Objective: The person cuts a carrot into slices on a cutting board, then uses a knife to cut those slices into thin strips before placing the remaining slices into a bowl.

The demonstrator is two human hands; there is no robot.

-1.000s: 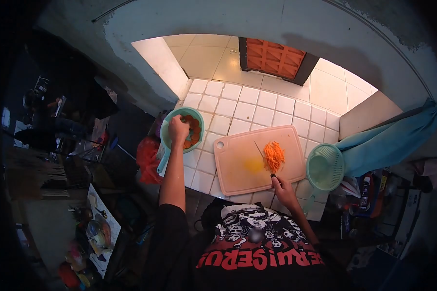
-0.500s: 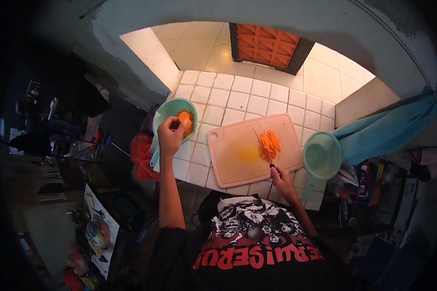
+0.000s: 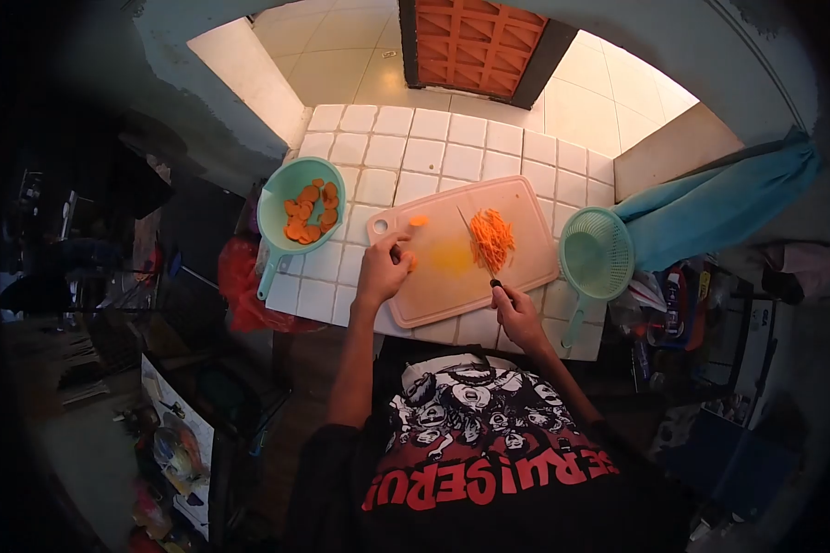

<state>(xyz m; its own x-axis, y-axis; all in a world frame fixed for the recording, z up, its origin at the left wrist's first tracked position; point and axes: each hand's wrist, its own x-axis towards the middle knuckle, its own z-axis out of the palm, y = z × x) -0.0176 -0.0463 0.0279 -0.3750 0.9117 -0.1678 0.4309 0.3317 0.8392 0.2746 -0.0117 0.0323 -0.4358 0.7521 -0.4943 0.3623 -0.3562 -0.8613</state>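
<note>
A carrot piece (image 3: 410, 264) shows orange at the fingertips of your left hand (image 3: 382, 273), which is curled down on the left part of the cutting board (image 3: 433, 300) and seems to pinch it. A loose slice (image 3: 419, 220) lies just beyond, near the board's hanging hole. Your right hand (image 3: 517, 314) is closed around the handle of the knife (image 3: 478, 247), whose blade rests flat-angled beside the pile of carrot strips (image 3: 493, 238) at mid-board.

You look to be between cuts, setting fresh slices down for cutting into strips. The next move calls for stacking the slices flat, tucking your fingertips back, and bringing the blade across from the pile without scattering it.

More slices wait in the green colander (image 3: 277, 198) to your left. An empty strainer (image 3: 597, 252) sits right of the board, both on the tiled tabletop (image 3: 433, 157).
</note>
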